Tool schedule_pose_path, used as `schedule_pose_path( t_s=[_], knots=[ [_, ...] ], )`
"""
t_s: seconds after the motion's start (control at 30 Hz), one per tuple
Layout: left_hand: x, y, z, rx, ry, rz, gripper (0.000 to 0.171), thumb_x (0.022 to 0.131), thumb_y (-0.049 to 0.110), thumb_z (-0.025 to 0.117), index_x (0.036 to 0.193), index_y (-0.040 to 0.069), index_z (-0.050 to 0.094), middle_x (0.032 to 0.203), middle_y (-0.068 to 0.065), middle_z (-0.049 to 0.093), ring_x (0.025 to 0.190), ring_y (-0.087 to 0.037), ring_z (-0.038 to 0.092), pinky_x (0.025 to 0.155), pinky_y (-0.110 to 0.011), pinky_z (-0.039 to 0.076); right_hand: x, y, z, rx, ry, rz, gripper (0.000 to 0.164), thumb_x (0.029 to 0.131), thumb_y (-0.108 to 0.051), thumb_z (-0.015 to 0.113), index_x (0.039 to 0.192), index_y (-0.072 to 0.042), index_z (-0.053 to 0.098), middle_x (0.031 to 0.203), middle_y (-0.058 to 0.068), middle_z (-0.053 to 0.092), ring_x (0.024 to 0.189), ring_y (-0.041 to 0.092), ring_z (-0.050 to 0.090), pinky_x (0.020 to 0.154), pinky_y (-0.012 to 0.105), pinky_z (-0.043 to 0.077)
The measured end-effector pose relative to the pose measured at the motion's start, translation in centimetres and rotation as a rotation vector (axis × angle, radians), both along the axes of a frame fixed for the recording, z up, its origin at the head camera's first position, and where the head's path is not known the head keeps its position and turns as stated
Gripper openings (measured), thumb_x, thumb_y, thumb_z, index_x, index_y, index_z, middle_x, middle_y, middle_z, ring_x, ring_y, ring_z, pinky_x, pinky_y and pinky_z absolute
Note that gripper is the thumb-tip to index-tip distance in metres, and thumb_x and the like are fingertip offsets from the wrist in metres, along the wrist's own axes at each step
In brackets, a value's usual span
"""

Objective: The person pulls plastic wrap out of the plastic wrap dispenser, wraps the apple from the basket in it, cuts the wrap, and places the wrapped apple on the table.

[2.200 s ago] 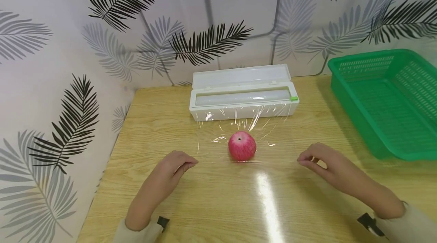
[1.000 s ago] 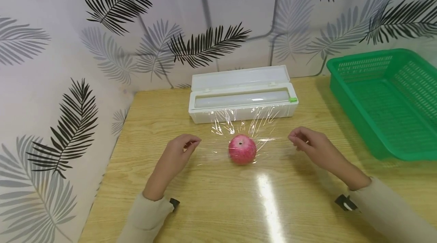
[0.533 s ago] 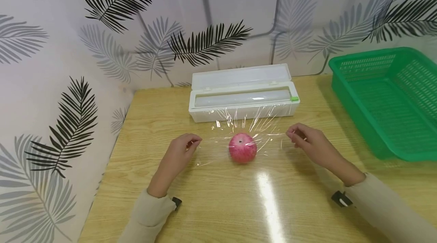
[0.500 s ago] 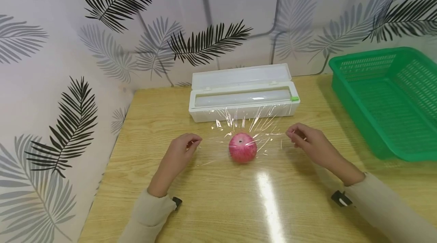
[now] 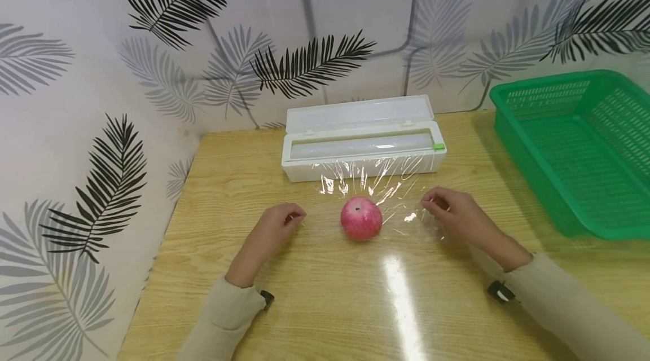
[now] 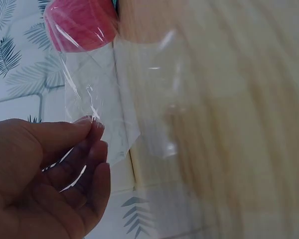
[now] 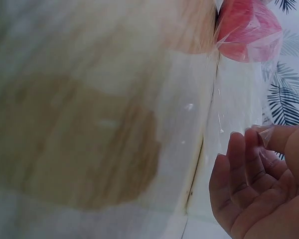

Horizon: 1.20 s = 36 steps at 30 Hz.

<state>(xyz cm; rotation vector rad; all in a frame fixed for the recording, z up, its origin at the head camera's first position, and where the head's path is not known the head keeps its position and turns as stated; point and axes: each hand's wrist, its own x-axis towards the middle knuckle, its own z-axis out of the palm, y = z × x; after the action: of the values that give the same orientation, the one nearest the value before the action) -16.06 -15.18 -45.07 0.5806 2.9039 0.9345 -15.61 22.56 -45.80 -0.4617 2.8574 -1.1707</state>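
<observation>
A red-pink apple [image 5: 361, 219] stands on the table between the two hands. Clear plastic wrap [image 5: 391, 194] runs from the white dispenser box [image 5: 363, 169] over the apple, showing mostly as bright creases. My left hand [image 5: 271, 231] pinches one edge of the wrap between thumb and index finger, left of the apple; the left wrist view shows the film [image 6: 92, 99] caught at the fingertips. To the apple's right, my right hand [image 5: 457, 211] pinches the film too, and a small fold of wrap [image 7: 265, 133] sticks out at its thumb in the right wrist view.
The box's lid [image 5: 358, 114] is up, with a roll of wrap [image 5: 360, 145] inside and a green slider [image 5: 438, 147] at its right end. A green plastic basket [image 5: 538, 163] stands at the right. A leaf-patterned wall [image 5: 228, 96] borders the wooden table [image 5: 330, 304].
Both hands first moved away from me toward the box, drawing the wrap's edge back over the apple. Since half a second ago they have come slightly closer together, and the wrap looks slacker.
</observation>
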Motion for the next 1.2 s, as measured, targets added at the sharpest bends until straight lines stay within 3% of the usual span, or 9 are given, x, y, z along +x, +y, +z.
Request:
schedule_pose_path(
  t_s=[0.27, 0.6, 0.9, 1.03, 1.2],
  knots=[
    [0.4, 0.3, -0.2, 0.003, -0.046, -0.008, 0.009, 0.085, 0.011, 0.059, 0.091, 0.01, 0.066, 0.084, 0.005, 0.061, 0.071, -0.007, 0.05, 0.064, -0.026, 0.044, 0.1, -0.2, -0.5, 0.038, -0.032, 0.023, 0.012, 0.088, -0.022, 0.056, 0.088, -0.012, 0.061, 0.071, -0.002, 0.055, 0.067, 0.015, 0.047, 0.059, 0.029, 0.042],
    [0.4, 0.7, -0.2, -0.022, -0.063, 0.0, 0.009, 0.085, 0.011, 0.059, 0.09, 0.009, 0.066, 0.084, 0.004, 0.061, 0.072, -0.007, 0.052, 0.065, -0.025, 0.045, 0.4, -0.6, -0.3, 0.083, -0.044, 0.038, 0.009, 0.086, -0.02, 0.057, 0.086, -0.012, 0.062, 0.066, -0.005, 0.053, 0.06, 0.012, 0.047, 0.055, 0.027, 0.041],
    [0.8, 0.8, 0.5, -0.086, -0.064, 0.015, 0.018, 0.088, 0.011, 0.055, 0.104, 0.008, 0.063, 0.095, -0.001, 0.06, 0.081, -0.012, 0.054, 0.069, -0.027, 0.046, 0.3, -0.4, -0.3, 0.06, -0.028, 0.027, 0.012, 0.087, -0.024, 0.056, 0.089, -0.013, 0.061, 0.073, -0.004, 0.058, 0.067, 0.012, 0.052, 0.06, 0.029, 0.044],
    [0.9, 0.7, 0.6, -0.052, -0.074, 0.038, 0.018, 0.088, 0.013, 0.055, 0.104, 0.009, 0.063, 0.095, 0.001, 0.06, 0.08, -0.011, 0.054, 0.068, -0.027, 0.046, 0.4, 0.3, -0.5, 0.011, -0.066, 0.018, 0.013, 0.087, -0.024, 0.056, 0.093, -0.013, 0.06, 0.075, -0.001, 0.059, 0.068, 0.014, 0.053, 0.061, 0.029, 0.045],
    [0.9, 0.3, 0.4, 0.056, -0.076, 0.068, 0.011, 0.087, 0.015, 0.056, 0.097, 0.011, 0.059, 0.088, 0.004, 0.059, 0.075, -0.01, 0.054, 0.064, -0.026, 0.046, 0.3, 0.9, -0.5, -0.025, -0.089, 0.002, 0.016, 0.086, -0.027, 0.058, 0.091, -0.012, 0.061, 0.074, 0.001, 0.059, 0.066, 0.015, 0.053, 0.058, 0.029, 0.045]
  ],
)
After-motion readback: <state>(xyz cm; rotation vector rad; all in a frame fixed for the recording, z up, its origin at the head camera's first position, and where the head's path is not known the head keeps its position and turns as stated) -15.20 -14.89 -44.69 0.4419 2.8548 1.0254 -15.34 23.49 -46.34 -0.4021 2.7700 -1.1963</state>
